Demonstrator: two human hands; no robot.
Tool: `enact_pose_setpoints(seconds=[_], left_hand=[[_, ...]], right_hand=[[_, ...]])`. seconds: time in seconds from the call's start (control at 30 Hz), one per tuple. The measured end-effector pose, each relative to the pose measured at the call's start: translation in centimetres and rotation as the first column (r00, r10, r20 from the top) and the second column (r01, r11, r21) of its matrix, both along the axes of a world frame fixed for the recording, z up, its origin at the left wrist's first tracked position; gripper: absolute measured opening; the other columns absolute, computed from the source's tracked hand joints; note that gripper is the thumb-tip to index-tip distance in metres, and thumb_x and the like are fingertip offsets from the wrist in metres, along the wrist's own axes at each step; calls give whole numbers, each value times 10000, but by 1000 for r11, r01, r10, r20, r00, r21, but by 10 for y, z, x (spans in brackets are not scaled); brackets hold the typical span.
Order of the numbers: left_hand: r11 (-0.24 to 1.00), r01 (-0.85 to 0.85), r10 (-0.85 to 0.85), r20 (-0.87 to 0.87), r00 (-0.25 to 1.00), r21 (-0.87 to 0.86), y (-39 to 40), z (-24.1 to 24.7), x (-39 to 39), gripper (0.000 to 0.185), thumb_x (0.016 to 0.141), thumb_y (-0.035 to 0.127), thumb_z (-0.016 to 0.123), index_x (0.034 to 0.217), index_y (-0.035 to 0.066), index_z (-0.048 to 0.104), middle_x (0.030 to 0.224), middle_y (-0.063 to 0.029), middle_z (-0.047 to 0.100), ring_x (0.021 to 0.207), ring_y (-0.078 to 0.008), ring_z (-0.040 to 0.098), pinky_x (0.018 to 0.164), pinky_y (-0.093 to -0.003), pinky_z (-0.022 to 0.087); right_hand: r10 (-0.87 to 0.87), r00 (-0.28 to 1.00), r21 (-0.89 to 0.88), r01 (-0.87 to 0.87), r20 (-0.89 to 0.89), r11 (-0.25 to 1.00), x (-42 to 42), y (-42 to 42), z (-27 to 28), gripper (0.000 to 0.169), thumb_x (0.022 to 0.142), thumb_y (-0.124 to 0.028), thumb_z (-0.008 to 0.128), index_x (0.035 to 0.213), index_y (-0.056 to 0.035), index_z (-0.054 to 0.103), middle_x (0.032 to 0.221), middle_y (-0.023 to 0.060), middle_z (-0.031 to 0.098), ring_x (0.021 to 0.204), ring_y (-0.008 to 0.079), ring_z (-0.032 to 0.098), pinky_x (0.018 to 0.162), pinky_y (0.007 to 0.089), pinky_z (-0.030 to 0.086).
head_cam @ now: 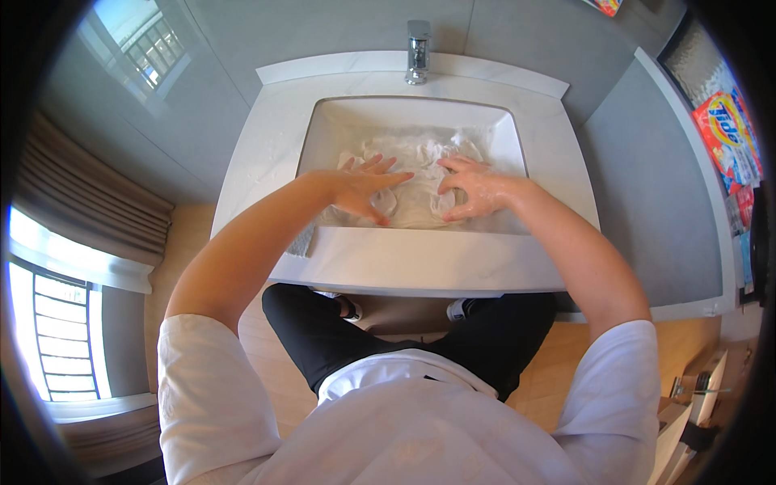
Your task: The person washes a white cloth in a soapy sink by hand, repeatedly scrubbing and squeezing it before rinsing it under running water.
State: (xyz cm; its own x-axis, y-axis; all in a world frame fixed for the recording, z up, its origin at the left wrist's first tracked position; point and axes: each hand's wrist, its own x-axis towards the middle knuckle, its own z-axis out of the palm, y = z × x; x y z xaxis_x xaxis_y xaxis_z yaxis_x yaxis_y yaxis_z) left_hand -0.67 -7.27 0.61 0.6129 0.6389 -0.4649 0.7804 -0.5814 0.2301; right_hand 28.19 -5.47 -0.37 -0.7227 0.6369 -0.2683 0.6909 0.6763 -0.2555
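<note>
White wet cloth (415, 197) lies crumpled in water inside the rectangular white sink basin (412, 112). My left hand (364, 187) is over the left part of the cloth, palm down with its fingers spread. Over the right part, my right hand (473, 187) looks wet, its fingers apart and curved down toward the fabric. Whether either palm presses on the cloth is hidden. Behind the basin stands a chrome faucet (418, 53). No stream of water can be made out under it.
A white marble-look countertop (424, 257) surrounds the basin. A grey cloth (301, 242) lies at its front left, partly behind my left forearm. Grey partition (661, 200) rises on the right, with a Tide detergent bag (727, 139) beyond it. At left hangs a brown curtain (91, 188).
</note>
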Motion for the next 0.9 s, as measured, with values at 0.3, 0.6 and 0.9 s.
enact_pose_setpoints(seconds=[0.3, 0.6, 0.9], left_hand=[[982, -52, 78, -137, 987, 183, 28, -35, 16, 1235, 655, 702, 771, 1595, 350, 51, 1665, -149, -32, 1525, -404, -14, 1128, -725, 104], [947, -102, 98, 29, 995, 305, 61, -74, 7, 1251, 606, 661, 812, 1588, 242, 161, 1612, -205, 180, 1406, -414, 362, 1103, -561, 317], [987, -151, 161, -239, 958, 59, 99, -65, 20, 1017, 641, 561, 804, 1463, 93, 429, 1474, -202, 455, 1318, -323, 487, 1007, -439, 463]], right_hand=[[-53, 970, 191, 7, 236, 982, -24, 17, -20, 1091, 651, -664, 768, 1560, -447, 206, 1669, 107, -75, 1508, 461, -6, 1071, 752, 219], [-151, 972, 123, 130, 179, 984, -30, 49, -55, 1037, 679, -643, 755, 1557, -405, 258, 1665, 121, -58, 1488, 470, 130, 1096, 649, 303], [-139, 989, 225, 124, 52, 966, -32, 76, -75, 851, 700, -530, 757, 1459, -273, 473, 1631, 136, 122, 1423, 382, 323, 1084, 493, 407]])
